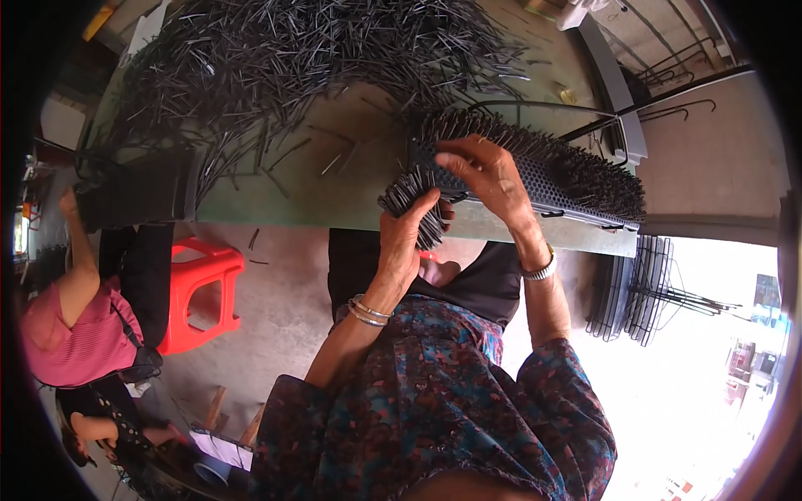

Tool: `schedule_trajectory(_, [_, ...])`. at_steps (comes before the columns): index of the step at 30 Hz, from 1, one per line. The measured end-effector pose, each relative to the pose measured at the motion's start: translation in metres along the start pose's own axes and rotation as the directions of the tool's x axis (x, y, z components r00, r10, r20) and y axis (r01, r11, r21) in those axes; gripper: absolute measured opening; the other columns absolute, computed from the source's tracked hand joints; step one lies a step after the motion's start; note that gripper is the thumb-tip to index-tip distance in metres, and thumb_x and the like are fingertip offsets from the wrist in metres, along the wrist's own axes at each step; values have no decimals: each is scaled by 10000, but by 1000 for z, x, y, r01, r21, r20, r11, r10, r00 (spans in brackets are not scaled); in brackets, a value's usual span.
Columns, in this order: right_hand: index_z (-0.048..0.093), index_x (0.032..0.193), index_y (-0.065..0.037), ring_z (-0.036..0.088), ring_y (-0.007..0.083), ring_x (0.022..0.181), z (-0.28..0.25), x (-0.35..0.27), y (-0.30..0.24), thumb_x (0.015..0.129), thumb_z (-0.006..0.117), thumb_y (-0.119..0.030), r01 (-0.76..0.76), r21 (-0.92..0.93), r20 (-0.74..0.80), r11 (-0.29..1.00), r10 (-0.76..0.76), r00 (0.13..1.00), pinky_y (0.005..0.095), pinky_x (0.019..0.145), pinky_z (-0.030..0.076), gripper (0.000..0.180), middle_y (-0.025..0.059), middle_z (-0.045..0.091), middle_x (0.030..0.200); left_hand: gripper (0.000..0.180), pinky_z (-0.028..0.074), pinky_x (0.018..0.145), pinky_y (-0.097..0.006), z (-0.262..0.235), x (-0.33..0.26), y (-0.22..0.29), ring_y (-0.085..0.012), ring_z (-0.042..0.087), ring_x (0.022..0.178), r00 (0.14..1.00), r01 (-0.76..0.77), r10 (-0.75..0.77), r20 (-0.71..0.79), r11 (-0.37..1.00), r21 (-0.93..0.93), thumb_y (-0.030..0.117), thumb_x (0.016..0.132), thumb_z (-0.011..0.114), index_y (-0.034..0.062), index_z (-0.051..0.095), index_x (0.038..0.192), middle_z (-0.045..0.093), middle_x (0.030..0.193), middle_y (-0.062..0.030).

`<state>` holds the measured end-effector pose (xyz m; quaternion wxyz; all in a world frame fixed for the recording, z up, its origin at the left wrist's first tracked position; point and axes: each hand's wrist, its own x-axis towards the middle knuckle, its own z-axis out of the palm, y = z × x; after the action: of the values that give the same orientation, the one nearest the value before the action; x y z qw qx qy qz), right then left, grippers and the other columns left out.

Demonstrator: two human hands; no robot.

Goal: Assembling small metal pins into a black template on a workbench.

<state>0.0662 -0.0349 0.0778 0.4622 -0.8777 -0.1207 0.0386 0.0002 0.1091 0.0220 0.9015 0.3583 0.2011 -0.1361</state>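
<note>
My left hand [404, 238] is wrapped round a bundle of thin black sticks [407, 190], their ends pointing up past the thumb. Just to the right, my right hand [499, 182] is over a long black perforated panel [547, 181], thumb and fingers bent together near the panel's left end. Whatever may be between those fingertips is too small to make out. Many upright black sticks [597, 179] stand in the panel's holes, along its far side and right end, while bare holes show along the near side.
A big heap of loose black sticks [292, 67] covers the far side of the green tabletop [284, 204]. A red plastic stool [200, 292] is on the floor at left, beside a person in pink [83, 326]. Black wire racks [652, 288] lean at right.
</note>
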Motion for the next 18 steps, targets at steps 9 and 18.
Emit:
schedule_trajectory(9, [630, 1005, 50, 572, 81, 699, 0, -13, 14, 876, 668, -96, -227, 398, 271, 889, 122, 955, 253, 615, 477, 198, 48, 645, 780, 245, 559, 584, -295, 7, -3, -4, -190, 680, 669, 1000, 2, -3, 7, 998, 64, 151, 838, 722, 11, 651, 1026, 695, 845, -102])
schedule_trajectory(18, [634, 1068, 41, 590, 85, 733, -5, -14, 10, 898, 641, -100, -236, 370, 226, 898, 159, 961, 251, 677, 489, 221, 46, 649, 835, 248, 553, 571, -279, 8, -1, 0, -184, 684, 665, 999, 44, -43, -8, 996, 74, 134, 833, 719, 14, 649, 1039, 703, 852, -96])
